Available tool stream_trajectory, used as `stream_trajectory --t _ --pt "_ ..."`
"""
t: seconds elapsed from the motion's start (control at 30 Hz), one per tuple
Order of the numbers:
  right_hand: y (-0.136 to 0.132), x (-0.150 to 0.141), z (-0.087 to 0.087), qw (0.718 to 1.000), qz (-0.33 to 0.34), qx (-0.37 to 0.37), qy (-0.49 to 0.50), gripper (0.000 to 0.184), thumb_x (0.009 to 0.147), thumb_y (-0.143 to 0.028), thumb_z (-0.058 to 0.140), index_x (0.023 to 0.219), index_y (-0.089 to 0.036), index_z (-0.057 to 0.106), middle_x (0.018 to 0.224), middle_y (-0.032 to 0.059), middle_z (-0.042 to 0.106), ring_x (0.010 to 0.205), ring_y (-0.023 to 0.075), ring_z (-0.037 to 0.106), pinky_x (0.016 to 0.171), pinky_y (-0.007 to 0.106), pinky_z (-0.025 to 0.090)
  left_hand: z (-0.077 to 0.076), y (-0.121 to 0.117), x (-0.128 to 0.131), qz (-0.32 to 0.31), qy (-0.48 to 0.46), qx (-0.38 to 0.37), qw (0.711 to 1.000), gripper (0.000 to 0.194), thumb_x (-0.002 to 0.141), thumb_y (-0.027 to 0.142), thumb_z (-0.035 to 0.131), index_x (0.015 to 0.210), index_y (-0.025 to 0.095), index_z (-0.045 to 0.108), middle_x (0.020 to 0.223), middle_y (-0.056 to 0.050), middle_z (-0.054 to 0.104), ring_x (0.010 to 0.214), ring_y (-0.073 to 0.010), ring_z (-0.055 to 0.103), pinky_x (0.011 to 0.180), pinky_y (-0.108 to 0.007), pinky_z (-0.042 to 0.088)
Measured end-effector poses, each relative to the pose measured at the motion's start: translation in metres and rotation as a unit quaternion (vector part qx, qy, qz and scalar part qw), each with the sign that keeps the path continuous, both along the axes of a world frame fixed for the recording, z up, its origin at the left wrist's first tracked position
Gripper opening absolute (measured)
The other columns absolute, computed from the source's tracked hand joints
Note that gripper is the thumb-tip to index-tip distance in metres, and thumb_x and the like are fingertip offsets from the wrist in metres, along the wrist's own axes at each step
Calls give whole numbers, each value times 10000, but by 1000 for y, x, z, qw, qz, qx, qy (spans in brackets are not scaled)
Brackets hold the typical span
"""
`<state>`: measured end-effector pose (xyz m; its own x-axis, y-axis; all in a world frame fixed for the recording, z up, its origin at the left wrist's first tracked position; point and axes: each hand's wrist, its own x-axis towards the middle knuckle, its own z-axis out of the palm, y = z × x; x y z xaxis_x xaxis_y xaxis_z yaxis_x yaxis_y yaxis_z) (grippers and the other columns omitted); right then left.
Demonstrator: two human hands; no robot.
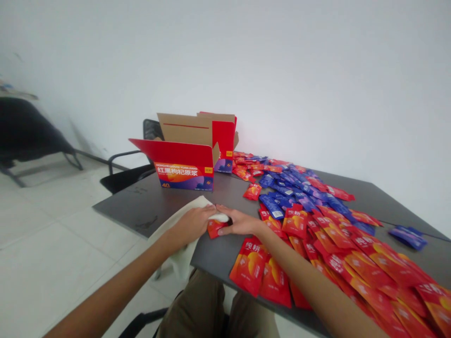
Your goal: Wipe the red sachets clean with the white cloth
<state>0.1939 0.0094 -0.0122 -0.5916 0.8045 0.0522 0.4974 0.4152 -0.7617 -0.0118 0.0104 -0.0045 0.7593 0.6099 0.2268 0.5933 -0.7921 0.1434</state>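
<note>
My left hand (192, 223) presses a white cloth (183, 234) that drapes over the near edge of the dark grey table (148, 206), its fingers curled on the cloth's bunched end. My right hand (239, 221) lies right beside it, fingers holding down a small red sachet (215, 228) on the tabletop. The two hands nearly touch over the sachet. A red and blue carton (185, 166) stands open with its flaps up behind the hands.
Several red sachets (334, 239) and blue sachets (292, 190) are spread over the table's right side, some hanging over the near edge. A few blue sachets (408, 236) lie apart at the far right. Black chairs (127, 176) stand behind the table. White wall beyond.
</note>
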Motion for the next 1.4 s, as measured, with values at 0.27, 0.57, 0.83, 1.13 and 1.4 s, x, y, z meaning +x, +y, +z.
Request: stream_trajectory --t 0.27,0.57,0.83,1.13,1.4 --pt "2 -2 -3 999 24 42 7 919 601 -300 821 1409 -163 404 1456 114 443 1367 270 381 1170 411 237 -9 -12 3 -84 -1 9 996 546 819 27 417 1350 143 477 1398 -109 516 1332 -190 427 1132 -350 311" --pt "-2 0 4 1000 -12 -17 5 848 700 -379 752 1433 -181 374 1517 105 357 1401 269 331 1183 423 200 9 16 -3 7 -28 -25 999 475 809 30 414 1228 165 592 1221 -100 650 1102 -227 617 1014 -368 432" --pt "2 -3 10 996 42 -30 70 918 593 -334 830 1405 -212 420 1407 52 513 1281 251 487 1138 370 296 -3 14 -12 -56 -83 -47 994 525 799 33 416 1261 224 578 1316 -42 598 1192 -193 560 1065 -342 380" --pt "-4 -5 -2 996 -5 49 70 925 577 -413 829 1393 -225 436 1363 65 557 1221 258 538 1096 393 353 -6 11 -15 4 -107 -57 993 467 850 72 395 1277 164 562 1319 -81 593 1212 -194 547 1078 -342 380" --pt "-1 -6 -3 996 6 74 55 943 591 -421 818 1414 -226 402 1387 65 537 1227 261 542 1080 388 381 -5 -1 -9 0 -44 -23 999 511 823 32 419 1296 179 543 1357 -83 560 1288 -201 480 1099 -368 364"
